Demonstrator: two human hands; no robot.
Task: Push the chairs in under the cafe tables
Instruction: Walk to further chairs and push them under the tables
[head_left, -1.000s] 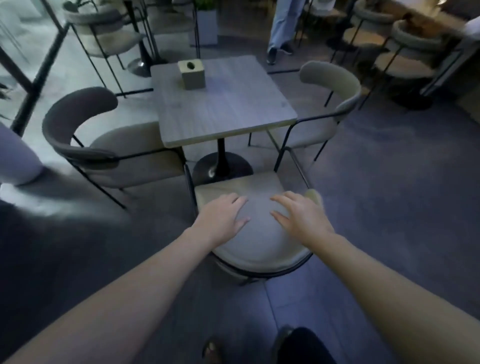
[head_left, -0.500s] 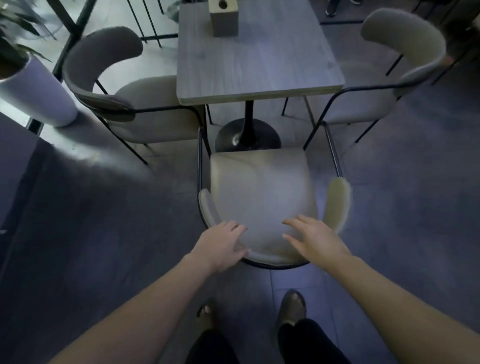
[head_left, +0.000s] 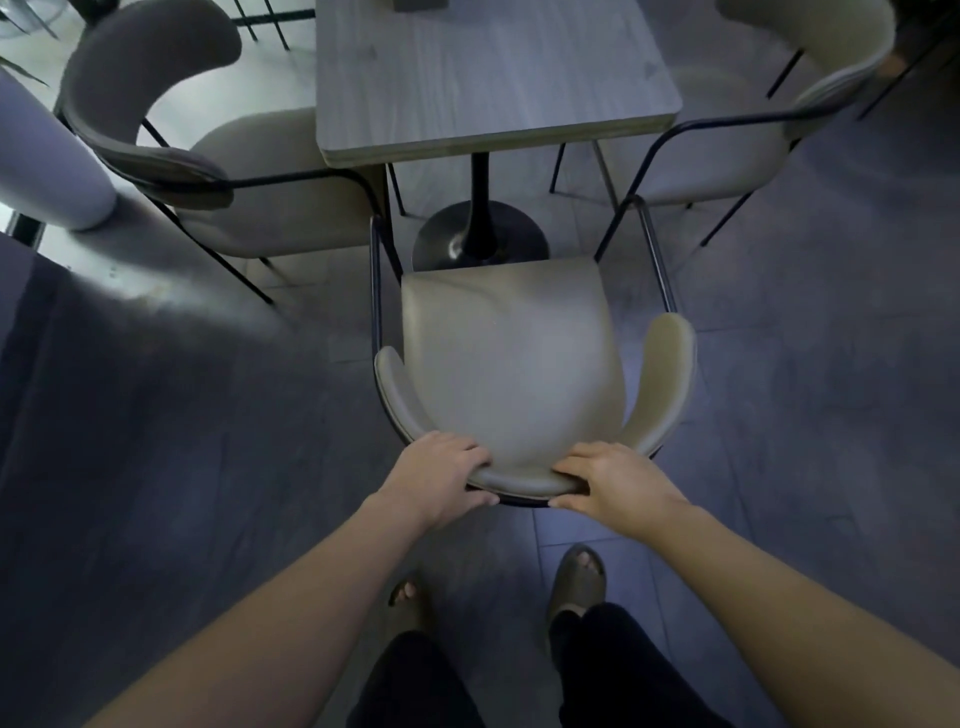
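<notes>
Fingers of both hands curl over the curved backrest of the near chair (head_left: 511, 358), gripping it.

Left hand (head_left: 441, 480) clamps the left part of the backrest, fingers on its inner face and thumb underneath at the near edge; right hand (head_left: 615, 483) mirrors it just to the right, thumb low on the near side. Both forearms reach forward and converge from the near corners, wrists nearly straight. That chair stands on the floor on the near side of the table (head_left: 488, 78), its seat front close to the pedestal base (head_left: 480, 236) and not under the top. Two more chairs flank the table: left chair (head_left: 249, 176) and right chair (head_left: 737, 150), seats partly under its edges.
</notes>
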